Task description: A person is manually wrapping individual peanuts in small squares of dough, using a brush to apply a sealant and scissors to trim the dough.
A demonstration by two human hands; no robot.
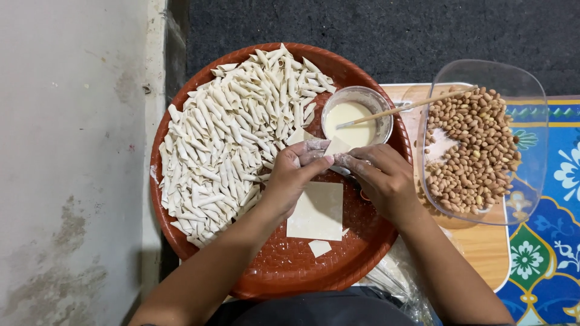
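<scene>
My left hand (294, 175) and my right hand (380, 178) meet over a round red-brown tray (284, 265), both pinching one small pale dough wrapper (336, 147) that is partly rolled between the fingertips. Directly under the hands lies a stack of square dough sheets (316, 212), with a small dough scrap (319, 247) in front of it. A big heap of finished rolled dough pieces (232, 133) fills the tray's left and far side.
A small bowl of whitish paste (355, 115) with a wooden stick (411, 106) stands on the tray's far right. A clear plastic container of peanuts (474, 151) sits on a wooden board (483, 247) to the right. Patterned blue mat (553, 241) far right; pale floor left.
</scene>
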